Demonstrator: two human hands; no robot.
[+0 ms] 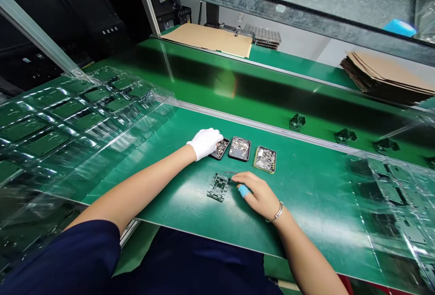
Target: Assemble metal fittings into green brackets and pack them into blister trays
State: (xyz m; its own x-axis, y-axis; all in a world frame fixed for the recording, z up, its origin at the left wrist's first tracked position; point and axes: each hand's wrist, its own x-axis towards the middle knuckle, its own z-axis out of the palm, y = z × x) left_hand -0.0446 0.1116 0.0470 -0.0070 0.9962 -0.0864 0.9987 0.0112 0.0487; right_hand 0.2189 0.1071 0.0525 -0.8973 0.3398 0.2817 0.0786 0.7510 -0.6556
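Observation:
My left hand (205, 143), in a white glove, reaches into the leftmost small tray (222, 149) of tiny metal parts. Its fingertips are bent together among the parts, and what they pinch is hidden. A green frame-like plastic piece (218, 187) with small tabs lies on the green work surface in front of me. Just right of it is my right hand (260, 194), bare, with a blue wrap on one digit and a bracelet at the wrist. Its fingers close around a thin metal tool (231, 172) whose tip points left above the piece.
Beside the leftmost tray stand a middle tray (239, 149) and a right tray (265, 159) of small metal parts. Clear blister trays (68, 109) are stacked at left, more blister trays (401, 186) at right. Dark green assemblies (297, 122) sit on the belt behind the metal rail.

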